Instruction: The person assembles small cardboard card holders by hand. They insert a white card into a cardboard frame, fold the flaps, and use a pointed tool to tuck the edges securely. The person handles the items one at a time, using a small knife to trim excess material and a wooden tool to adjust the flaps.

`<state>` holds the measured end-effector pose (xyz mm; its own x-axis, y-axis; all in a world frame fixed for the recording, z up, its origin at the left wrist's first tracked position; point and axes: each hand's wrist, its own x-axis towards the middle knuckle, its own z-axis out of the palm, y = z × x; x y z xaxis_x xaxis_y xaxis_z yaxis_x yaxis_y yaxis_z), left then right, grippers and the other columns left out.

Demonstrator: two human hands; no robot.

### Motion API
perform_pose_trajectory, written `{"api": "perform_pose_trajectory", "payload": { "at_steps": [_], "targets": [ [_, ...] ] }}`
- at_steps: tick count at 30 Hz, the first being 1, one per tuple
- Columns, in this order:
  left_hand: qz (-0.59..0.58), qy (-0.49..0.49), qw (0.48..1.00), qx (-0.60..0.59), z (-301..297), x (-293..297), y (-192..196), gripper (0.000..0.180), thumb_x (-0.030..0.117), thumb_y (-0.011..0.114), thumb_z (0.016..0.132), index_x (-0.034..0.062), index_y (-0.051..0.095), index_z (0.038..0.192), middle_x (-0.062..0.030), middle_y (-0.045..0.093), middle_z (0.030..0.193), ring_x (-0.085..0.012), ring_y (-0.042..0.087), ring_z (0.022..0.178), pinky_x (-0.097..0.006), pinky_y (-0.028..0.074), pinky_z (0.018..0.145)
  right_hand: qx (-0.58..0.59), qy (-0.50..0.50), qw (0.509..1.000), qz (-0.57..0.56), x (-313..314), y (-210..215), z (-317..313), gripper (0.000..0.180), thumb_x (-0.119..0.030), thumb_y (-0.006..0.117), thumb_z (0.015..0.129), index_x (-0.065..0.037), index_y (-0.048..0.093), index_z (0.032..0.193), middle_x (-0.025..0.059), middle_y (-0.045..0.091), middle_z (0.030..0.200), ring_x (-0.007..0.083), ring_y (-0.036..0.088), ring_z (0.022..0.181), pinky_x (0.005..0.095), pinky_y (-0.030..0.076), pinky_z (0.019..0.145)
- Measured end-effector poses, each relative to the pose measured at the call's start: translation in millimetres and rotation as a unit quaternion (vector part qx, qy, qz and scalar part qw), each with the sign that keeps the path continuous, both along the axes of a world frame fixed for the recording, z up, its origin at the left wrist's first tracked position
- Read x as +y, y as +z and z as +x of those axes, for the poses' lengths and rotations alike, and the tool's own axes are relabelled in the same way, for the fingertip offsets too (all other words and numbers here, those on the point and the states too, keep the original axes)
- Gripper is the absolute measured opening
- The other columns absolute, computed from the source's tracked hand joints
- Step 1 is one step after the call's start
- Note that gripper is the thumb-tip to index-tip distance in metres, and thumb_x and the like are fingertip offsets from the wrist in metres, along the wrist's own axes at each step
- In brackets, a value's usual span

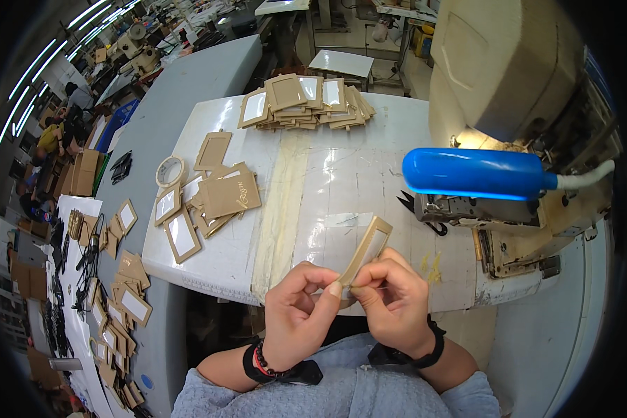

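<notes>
A tan card holder [366, 252] with a pale window stands tilted between my hands over the near edge of the white table. My left hand [301, 306] pinches its lower end between thumb and fingers. Close beside it, my right hand [395, 299] is also closed on that lower end; the exact spot under the fingertips is hidden. More tan card holders lie in a loose heap [231, 194] to the left, one with gold lettering. A larger stack of them [289, 94] sits at the table's far edge.
A sewing machine [498, 70] with a blue lamp [474, 173] takes up the right side. Black thread snips [435, 226] lie beneath the lamp. A tape roll [161, 167] stands by the left heap. Further left, a grey table [161, 230] adjoins a surface holding several card holders.
</notes>
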<state>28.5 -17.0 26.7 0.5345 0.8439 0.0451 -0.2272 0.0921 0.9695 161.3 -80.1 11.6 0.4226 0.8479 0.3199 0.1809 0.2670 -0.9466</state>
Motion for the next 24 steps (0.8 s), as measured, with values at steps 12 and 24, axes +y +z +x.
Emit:
{"api": "perform_pose_trajectory", "payload": {
  "at_steps": [12, 24],
  "targets": [
    [0.048, 0.010, 0.999, 0.013, -1.2, 0.1, 1.3, 0.008, -0.004, 0.056, 0.090, -0.0060, 0.058, 0.097, -0.0051, 0.058, 0.088, -0.0062, 0.056, 0.078, -0.019, 0.043, 0.067, -0.288, -0.012, 0.957, -0.033, -6.4, 36.6, 5.2, 0.013, 0.005, 0.066, 0.077, 0.000, 0.058, 0.086, 0.0119, 0.054, 0.077, 0.0280, 0.054, 0.065, 0.0352, 0.044, 0.059],
    [-0.063, -0.053, 0.995, 0.058, -8.8, 9.6, 0.7, 0.012, 0.004, 0.056, 0.093, -0.0051, 0.057, 0.101, -0.0045, 0.064, 0.084, -0.0032, 0.054, 0.069, -0.018, 0.042, 0.057, -0.199, 0.038, 0.975, -0.096, -6.4, 43.4, 3.9, 0.012, 0.009, 0.062, 0.078, 0.003, 0.057, 0.087, 0.0132, 0.056, 0.078, 0.0251, 0.063, 0.066, 0.0313, 0.050, 0.056]
  ]
}}
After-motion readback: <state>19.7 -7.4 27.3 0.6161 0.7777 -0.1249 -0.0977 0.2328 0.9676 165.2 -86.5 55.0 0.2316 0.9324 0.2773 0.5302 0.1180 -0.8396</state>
